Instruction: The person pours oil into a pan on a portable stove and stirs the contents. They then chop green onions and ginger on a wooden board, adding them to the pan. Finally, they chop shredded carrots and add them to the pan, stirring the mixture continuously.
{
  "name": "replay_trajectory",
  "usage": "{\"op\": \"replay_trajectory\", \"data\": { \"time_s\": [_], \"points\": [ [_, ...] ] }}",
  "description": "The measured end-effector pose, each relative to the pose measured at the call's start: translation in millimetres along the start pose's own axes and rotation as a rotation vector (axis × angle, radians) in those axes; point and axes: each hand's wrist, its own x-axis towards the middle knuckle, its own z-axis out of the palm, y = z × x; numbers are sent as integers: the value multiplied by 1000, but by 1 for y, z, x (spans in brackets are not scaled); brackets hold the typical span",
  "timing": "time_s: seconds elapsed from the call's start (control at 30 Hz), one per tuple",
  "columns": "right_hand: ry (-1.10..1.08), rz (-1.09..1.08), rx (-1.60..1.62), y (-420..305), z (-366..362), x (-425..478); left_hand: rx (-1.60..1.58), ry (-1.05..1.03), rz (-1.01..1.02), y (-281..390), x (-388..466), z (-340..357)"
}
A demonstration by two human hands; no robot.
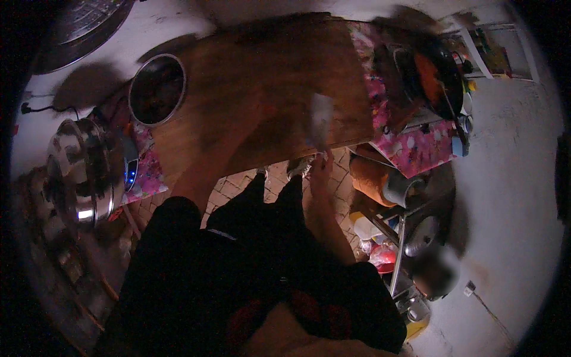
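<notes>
My right hand (322,164) is at the near edge of a large wooden board (285,58), closed around the handle of what looks like a cleaver (321,114). Its pale, broad blade is blurred and points away from me over the board. My left arm reaches across the board from the left. In dim light and blur, my left hand (264,106) shows low over or on the wood, left of the blade. Its fingers cannot be made out, nor anything under them.
Left of the board are a round, metal-rimmed vessel (157,89), a steel steamer pot (80,174) and a cooker panel with blue lights (130,173). A dark wok (439,85) sits right, by pink floral cloth (419,149). A metal rack (398,254) stands lower right above brick paving (276,183).
</notes>
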Motion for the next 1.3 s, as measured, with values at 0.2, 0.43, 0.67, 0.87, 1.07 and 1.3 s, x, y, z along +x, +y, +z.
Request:
{"op": "replay_trajectory", "data": {
  "time_s": [0.2,0.43,0.67,0.87,1.07,1.3],
  "points": [
    [311,110,86,1,-41,-31,256,169,285,-2,-2,14],
    [327,-426,-654,-48,-13,-31,-596,-32,-82,1,-31,7],
    [-59,-287,-527,-64,62,-37,36,311,-194,24,-76,-41],
    [-31,-415,-384,-72,101,-43,92,190,-280,29,-72,-50],
    [10,-249,-208,-22,47,-34,153,159,220,6,-16,-25],
    [-127,-18,24,18,43,-64,398,-122,296,-10,23,-23]
  ]
}}
